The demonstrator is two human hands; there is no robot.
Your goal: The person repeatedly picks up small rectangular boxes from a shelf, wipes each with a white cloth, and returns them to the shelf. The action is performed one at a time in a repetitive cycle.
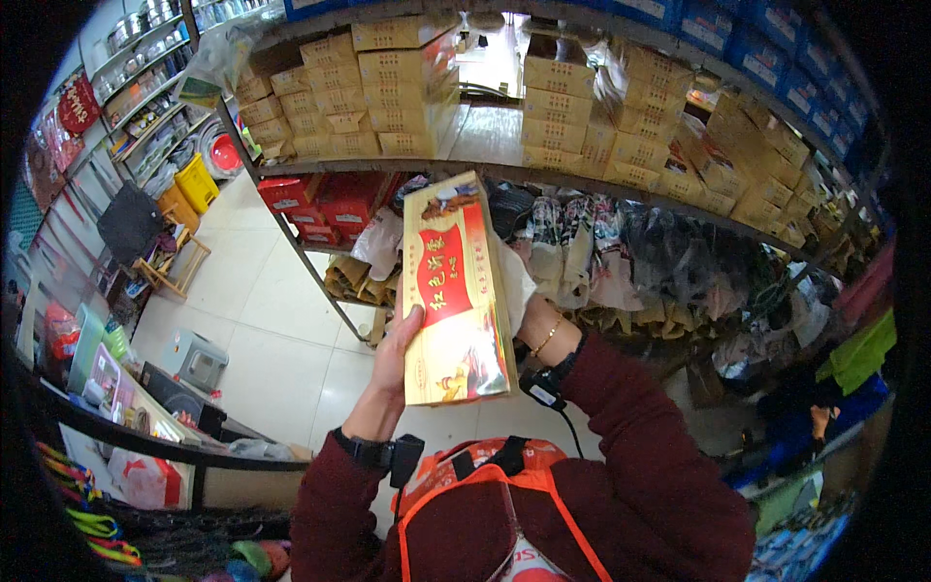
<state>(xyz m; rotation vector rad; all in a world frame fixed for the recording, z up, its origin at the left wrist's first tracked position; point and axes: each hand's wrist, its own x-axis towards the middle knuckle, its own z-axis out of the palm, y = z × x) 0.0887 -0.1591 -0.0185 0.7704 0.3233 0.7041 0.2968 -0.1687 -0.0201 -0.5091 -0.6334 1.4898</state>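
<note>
A long gold and red printed cardboard box (454,291) is held up at a slant in front of my chest. My left hand (396,349) grips its left edge, with the thumb on the front face. Behind the box's right side my right hand (525,298) is mostly hidden; a white cloth or paper (513,280) shows there, and whether the hand holds it or the box cannot be made out. Past the box, stacks of similar gold boxes (396,80) stand on a metal shelf.
Red cartons (353,200) and plastic-wrapped goods (604,247) fill the lower shelf. Blue boxes (756,44) line the top right. On the left are a wooden folding chair (182,265), a yellow bin (196,182) and a grey step stool (195,358) on the tiled floor.
</note>
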